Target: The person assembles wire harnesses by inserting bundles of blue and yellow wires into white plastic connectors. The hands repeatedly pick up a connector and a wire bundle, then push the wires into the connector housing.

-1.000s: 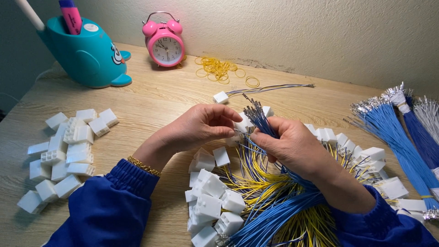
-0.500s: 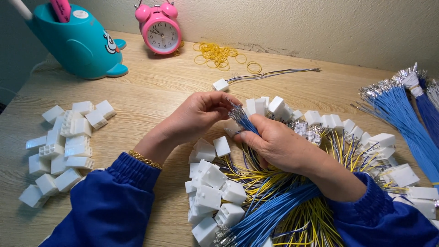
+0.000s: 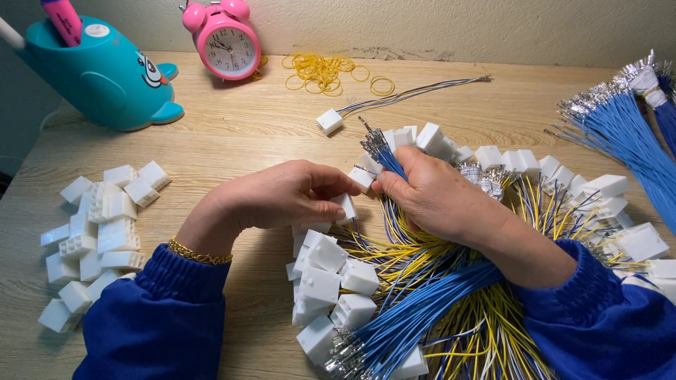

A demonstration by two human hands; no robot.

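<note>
Mid-frame: left hand (image 3: 282,197) pinched shut on a white connector housing (image 3: 345,207), right hand (image 3: 429,193) closed around a blue wire bundle (image 3: 387,158). Apparently seating wires; next, lining terminal to cavity. Upper left on counter (image 3: 239,134): teal whale holder (image 3: 98,77) containing a pink pen (image 3: 63,20).

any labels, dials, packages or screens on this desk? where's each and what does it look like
No packages or screens.
Pink twin-bell alarm clock: back edge of the wooden desk, round white dial with dark hands.
Small round white sticker: on top of the teal whale-shaped plastic holder, back left.
Cartoon face: on the whale's side, white eye, dark outline.
</note>
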